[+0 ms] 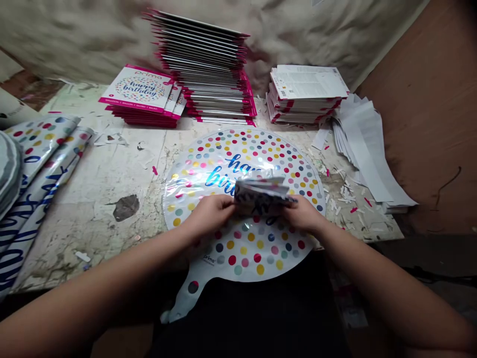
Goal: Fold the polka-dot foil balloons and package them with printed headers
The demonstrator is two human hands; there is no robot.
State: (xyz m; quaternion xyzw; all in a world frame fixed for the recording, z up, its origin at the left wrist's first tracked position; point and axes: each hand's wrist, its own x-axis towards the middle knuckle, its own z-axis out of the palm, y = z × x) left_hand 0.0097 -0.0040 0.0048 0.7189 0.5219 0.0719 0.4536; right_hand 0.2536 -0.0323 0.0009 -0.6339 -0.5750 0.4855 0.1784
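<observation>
A flat white foil balloon (246, 246) with coloured dots and blue "happy birthday" lettering lies in front of me, its neck hanging past the table's front edge. Above its middle, both hands grip a small folded foil balloon (263, 193), white with dark blue marks and several layers fanned at the top. My left hand (214, 213) pinches its left end between thumb and fingers. At the right end, my right hand (303, 214) is closed on it, with some fingers hidden beneath. The folded piece covers part of the lettering.
Printed cardboard packets stand at the back in a left pile (137, 94), a tall middle stack (208, 64) and a right pile (305, 92). White paper strips (367, 144) lie at right beside paper scraps (345, 191). More folded balloons (40, 184) lie at left.
</observation>
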